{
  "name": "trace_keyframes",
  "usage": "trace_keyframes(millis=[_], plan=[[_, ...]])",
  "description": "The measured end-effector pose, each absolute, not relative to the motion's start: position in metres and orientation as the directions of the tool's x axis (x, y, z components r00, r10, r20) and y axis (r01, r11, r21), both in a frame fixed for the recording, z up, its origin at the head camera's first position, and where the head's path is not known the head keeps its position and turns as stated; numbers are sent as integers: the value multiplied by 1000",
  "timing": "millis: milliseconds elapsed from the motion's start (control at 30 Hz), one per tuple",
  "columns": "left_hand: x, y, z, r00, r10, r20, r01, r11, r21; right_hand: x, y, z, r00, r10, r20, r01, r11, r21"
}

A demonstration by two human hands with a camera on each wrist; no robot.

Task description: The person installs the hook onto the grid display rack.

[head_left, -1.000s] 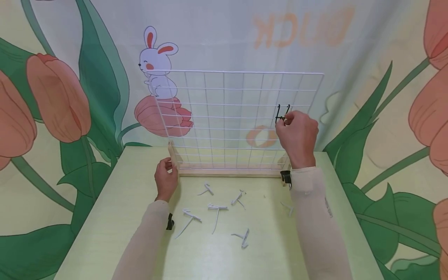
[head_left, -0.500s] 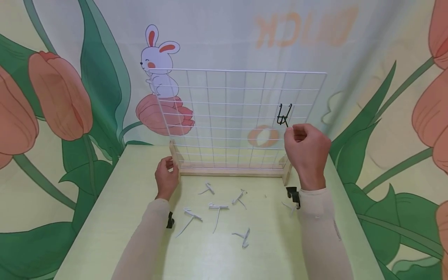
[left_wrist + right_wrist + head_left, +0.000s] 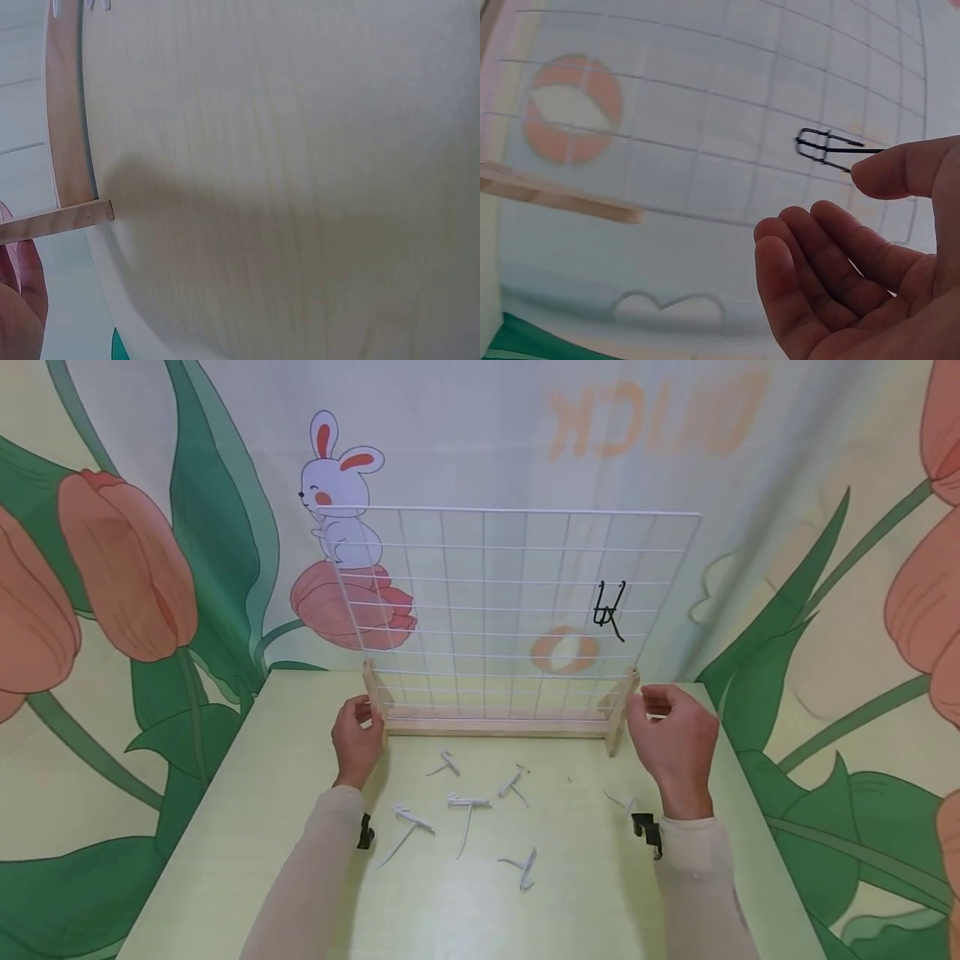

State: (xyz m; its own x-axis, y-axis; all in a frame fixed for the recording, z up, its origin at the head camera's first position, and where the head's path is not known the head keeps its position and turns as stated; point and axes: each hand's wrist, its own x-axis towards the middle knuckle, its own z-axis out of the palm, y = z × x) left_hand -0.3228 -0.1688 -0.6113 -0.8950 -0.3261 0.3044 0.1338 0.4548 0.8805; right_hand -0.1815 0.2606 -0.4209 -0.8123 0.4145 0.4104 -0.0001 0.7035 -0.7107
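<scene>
A white wire grid panel (image 3: 480, 560) stands upright in a wooden stand (image 3: 495, 728). My left hand (image 3: 357, 735) holds the stand's left upright, and the left wrist view shows fingers against that wooden upright (image 3: 60, 219). On the right part of the grid hangs a black wire hook (image 3: 609, 610), its single prong angling down and out. My right hand (image 3: 675, 735) is beside the stand's right upright, loosely curled and holding nothing. In the right wrist view, the thumb overlaps the hook (image 3: 825, 148), with a gap between thumb and fingers.
Several white hooks lie scattered on the pale table in front of the stand, among them one in the middle (image 3: 468, 805) and one near the front (image 3: 522, 870). Another white hook (image 3: 621, 800) lies near the right wrist. A printed curtain (image 3: 480, 435) hangs behind.
My right hand has let go of the black hook and moved down and slightly right, leaving it hanging on the grid. My left hand has stayed at the left upright.
</scene>
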Motion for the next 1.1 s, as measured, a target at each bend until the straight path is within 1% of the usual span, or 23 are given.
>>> trace_keyframes(millis=[200, 533, 833, 1100], plan=[[-324, -169, -611, -889, -330, 317, 141, 461, 876, -178, 272, -446, -839, 431, 332, 76, 698, -712], [-325, -169, -608, -893, -322, 315, 140, 467, 873, -174, 290, -487, -878, 439, 190, 207, 706, -677], [-323, -168, -610, -897, -330, 296, 122, 459, 880, -171, 297, -527, -899, 423, 114, 261, 725, -638], [-322, -168, -611, -902, -333, 273, 102, 450, 887, -166, 302, -556, -901, 431, 48, 313, 721, -618]])
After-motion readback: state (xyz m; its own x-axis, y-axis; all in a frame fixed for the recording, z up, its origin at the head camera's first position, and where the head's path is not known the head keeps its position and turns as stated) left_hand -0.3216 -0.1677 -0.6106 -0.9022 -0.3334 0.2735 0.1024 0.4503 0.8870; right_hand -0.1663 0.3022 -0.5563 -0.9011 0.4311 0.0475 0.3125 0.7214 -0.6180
